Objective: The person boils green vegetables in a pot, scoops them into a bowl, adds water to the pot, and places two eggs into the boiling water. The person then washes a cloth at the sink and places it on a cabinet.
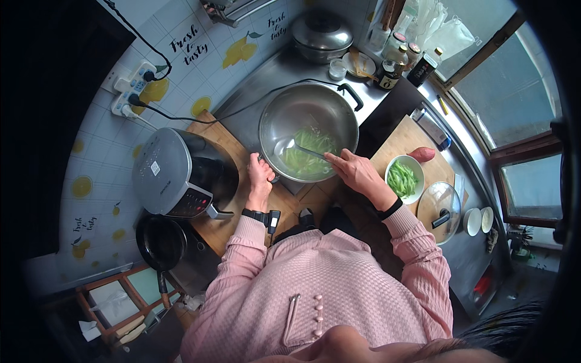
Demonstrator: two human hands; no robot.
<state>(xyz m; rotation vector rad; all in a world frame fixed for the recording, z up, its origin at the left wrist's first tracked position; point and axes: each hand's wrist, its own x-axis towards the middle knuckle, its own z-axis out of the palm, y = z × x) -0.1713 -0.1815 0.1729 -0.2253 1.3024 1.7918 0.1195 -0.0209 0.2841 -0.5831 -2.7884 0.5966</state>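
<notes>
A wide metal wok (313,109) sits in front of me, holding pale green vegetable strips (311,152). My left hand (260,172) is closed around the wok's near-left handle. In my right hand (352,168) is the handle of a metal spatula or ladle (308,149), whose head rests inside the wok at the left edge of the strips. To the right, a white bowl (388,174) of brighter green strips stands on a wooden board (395,140), beside a reddish-skinned tuber (422,154). Near the bowl lies a glass lid (439,199) with a black handle.
A large grey-and-black countertop cooker (204,159) stands at left, with a black frying pan (161,240) below it. A power cable (245,113) runs behind the wok. A lidded metal pot (322,38), bottles (391,68) and small white bowls (472,222) stand on the counters.
</notes>
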